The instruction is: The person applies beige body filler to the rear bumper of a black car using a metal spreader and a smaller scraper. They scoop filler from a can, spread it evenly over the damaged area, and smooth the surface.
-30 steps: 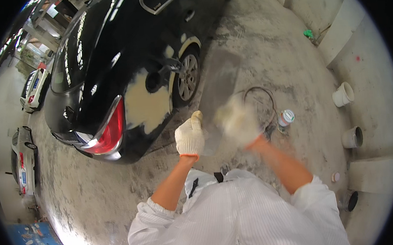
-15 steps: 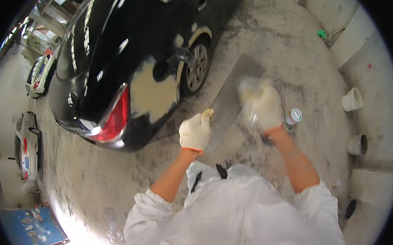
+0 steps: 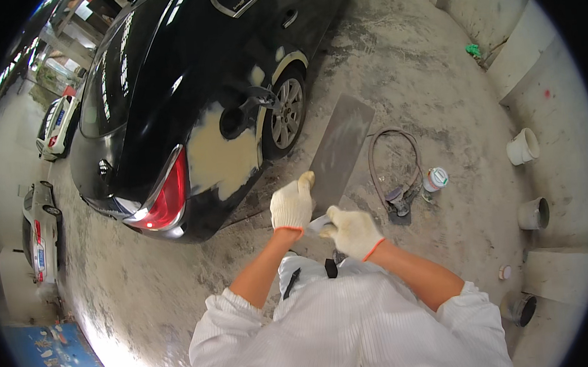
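Note:
My left hand, in a white knit glove with an orange cuff, is closed around the near end of a long grey flat board. Its thumb lies along the board's left edge, and the far end points away from me. My gloved right hand pinches a small pale putty knife at the board's near corner, close to the left hand. Ahead on the left stands a black car. A beige filler patch covers its rear side panel around the open fuel flap, beside the red tail light.
A hose leads to a dark sander-like tool on the concrete floor, beside a small tin. Buckets line the right wall. A blue panel lies at lower left. Two lighter cars stand far left.
My right hand has swung from beyond the board's right side back to its near end, beside my left hand. The board has shifted slightly left and nearer; the hose and tool have come into sight.

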Demonstrator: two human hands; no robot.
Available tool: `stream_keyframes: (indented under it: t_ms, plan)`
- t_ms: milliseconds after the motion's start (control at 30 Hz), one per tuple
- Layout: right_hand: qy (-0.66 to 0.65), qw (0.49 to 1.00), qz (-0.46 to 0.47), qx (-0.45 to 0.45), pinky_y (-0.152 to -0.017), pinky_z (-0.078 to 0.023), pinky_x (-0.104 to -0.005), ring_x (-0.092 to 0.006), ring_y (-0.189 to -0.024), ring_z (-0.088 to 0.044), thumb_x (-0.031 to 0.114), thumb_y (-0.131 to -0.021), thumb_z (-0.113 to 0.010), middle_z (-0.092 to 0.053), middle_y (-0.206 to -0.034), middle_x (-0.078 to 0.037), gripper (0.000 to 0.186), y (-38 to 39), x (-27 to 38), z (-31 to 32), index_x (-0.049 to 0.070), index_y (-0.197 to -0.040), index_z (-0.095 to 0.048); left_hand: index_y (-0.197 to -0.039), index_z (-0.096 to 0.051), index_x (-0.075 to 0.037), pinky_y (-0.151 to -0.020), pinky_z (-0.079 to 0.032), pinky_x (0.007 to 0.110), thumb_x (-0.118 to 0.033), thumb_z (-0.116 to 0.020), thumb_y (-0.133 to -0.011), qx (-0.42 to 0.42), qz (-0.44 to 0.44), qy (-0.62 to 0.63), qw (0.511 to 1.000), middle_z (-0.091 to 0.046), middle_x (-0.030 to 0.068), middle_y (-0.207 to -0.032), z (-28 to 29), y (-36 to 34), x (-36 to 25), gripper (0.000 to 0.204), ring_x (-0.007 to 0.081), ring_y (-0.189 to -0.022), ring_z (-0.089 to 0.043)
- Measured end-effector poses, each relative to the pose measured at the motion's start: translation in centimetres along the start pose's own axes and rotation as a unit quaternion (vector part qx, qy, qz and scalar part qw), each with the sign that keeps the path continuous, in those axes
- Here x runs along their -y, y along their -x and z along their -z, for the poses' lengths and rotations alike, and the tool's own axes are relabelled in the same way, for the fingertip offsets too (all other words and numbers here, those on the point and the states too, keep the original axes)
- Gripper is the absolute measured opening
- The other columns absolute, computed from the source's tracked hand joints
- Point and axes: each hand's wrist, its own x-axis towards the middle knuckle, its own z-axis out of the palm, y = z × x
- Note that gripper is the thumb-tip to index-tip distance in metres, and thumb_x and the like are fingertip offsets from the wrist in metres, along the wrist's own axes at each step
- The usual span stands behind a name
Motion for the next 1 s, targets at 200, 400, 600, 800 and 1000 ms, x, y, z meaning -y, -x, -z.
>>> stream_keyframes:
  t_ms: [200, 400, 600, 800, 1000]
  plan:
    - [0.112, 0.964, 0.123, -0.208, -0.071, -0.058, -0.0461, -0.0379, -0.080, -0.071, 0.020, -0.106, -0.066, -0.068, -0.085, -0.020, 0.013, -2.4, -1.1, 1.1, 0.009, -0.105, -0.072, -0.109, -0.081, -0.005, -0.077, -0.056, 0.052, -0.042, -0.057, -0.111, 0.010, -0.009, 0.047, 0.999, -0.076, 0.0224, -0.089, -0.5, -0.3, 1.2, 0.044, 0.0452, -0.082, -0.072]
    - [-0.301, 0.904, -0.289, -0.089, -0.081, -0.061, -0.0440, -0.0320, -0.088, -0.076, 0.038, -0.102, -0.072, -0.079, -0.100, -0.019, 0.037, -3.1, -0.3, -3.5, 0.001, -0.107, -0.073, -0.081, -0.065, 0.007, -0.064, -0.049, 0.042, -0.050, -0.067, -0.111, -0.276, 0.172, 0.132, 0.936, -0.059, 0.0181, -0.065, 5.4, -5.0, 3.7, 0.064, 0.0202, -0.063, -0.049]
    - [-0.752, 0.549, -0.357, 0.078, -0.050, -0.046, -0.0312, -0.0154, -0.055, -0.057, 0.050, -0.111, -0.062, -0.064, -0.074, 0.001, 0.038, -13.0, 4.3, -1.5, 0.015, -0.102, -0.074, -0.078, -0.062, 0.000, -0.054, -0.047, 0.041, -0.052, -0.079, -0.102, -0.384, 0.071, 0.106, 0.914, -0.059, 0.0135, -0.061, 4.4, -4.9, 6.0, 0.060, 0.0282, -0.051, -0.051]
    - [-0.700, 0.670, -0.187, -0.161, -0.068, -0.058, -0.0264, -0.0098, -0.077, -0.070, 0.025, -0.110, -0.067, -0.075, -0.091, -0.002, 0.028, -24.4, 2.5, 3.4, 0.002, -0.125, -0.073, -0.073, -0.055, 0.000, -0.054, -0.040, 0.042, -0.048, -0.074, -0.107, -0.244, 0.355, 0.128, 0.893, -0.045, 0.0112, -0.061, 2.6, 3.4, 9.6, 0.062, 0.0180, -0.057, -0.040]
    - [-0.538, 0.841, -0.053, 0.023, -0.075, -0.055, -0.0243, -0.0088, -0.084, -0.069, 0.000, -0.099, -0.076, -0.079, -0.101, -0.008, 0.053, -28.1, 0.2, -4.3, -0.006, -0.149, -0.060, -0.075, -0.044, -0.010, -0.060, -0.028, 0.032, -0.050, -0.069, -0.111, -0.451, 0.479, 0.409, 0.632, -0.035, -0.0087, -0.075, -3.8, 1.2, 8.1, 0.060, 0.0063, -0.072, -0.032]
